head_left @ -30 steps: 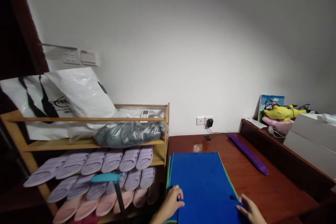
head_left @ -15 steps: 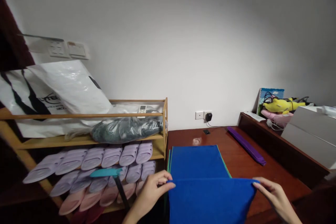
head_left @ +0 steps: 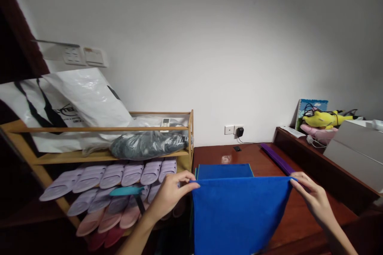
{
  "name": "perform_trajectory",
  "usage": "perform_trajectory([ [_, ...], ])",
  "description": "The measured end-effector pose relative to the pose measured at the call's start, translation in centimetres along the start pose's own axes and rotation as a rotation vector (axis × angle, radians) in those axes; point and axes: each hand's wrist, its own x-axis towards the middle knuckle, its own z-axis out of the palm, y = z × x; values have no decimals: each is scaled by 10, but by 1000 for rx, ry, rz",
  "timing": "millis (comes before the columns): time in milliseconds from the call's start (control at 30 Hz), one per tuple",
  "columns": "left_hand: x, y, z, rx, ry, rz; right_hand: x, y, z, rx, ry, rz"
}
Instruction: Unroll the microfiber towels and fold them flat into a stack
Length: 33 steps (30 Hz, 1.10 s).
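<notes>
A plain blue cloth hangs stretched between my two hands, its top edge nearly level. My left hand pinches the upper left corner between thumb and fingers. At the opposite corner, my right hand grips the edge in the same way. Behind the hanging cloth, another blue cloth with green edging lies flat on the reddish-brown table; most of it is hidden. The lower end of the held cloth runs out of view at the bottom.
Left of the table stands a wooden rack with rows of slippers, a white bag and a plastic-wrapped dark bundle. A folded purple strip lies on the table. At right, a raised ledge holds a yellow plush toy.
Both hands have risen, lifting the blue cloth's top edge higher, so it covers more of the cloth lying behind. The view has shifted slightly to the left.
</notes>
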Motion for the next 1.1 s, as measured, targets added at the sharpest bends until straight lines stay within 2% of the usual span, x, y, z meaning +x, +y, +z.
perform_trajectory([
  [100,15,0,0,6,-21,34,17,-2,7,-1,8,14],
  [200,35,-11,4,-19,-42,41,34,4,17,65,-72,140],
  [300,59,-31,12,-43,-58,39,51,16,31,171,-139,287],
  [500,102,-79,32,-12,-24,-32,77,46,73,224,-155,359],
  [633,120,-110,47,51,23,-146,86,70,103,216,-126,405],
  [800,136,-145,70,86,33,-395,93,103,136,187,-110,462],
  [933,149,-162,90,47,45,-570,100,124,156,153,-154,454],
  [1100,159,-179,109,50,106,-649,103,149,178,97,-208,412],
])
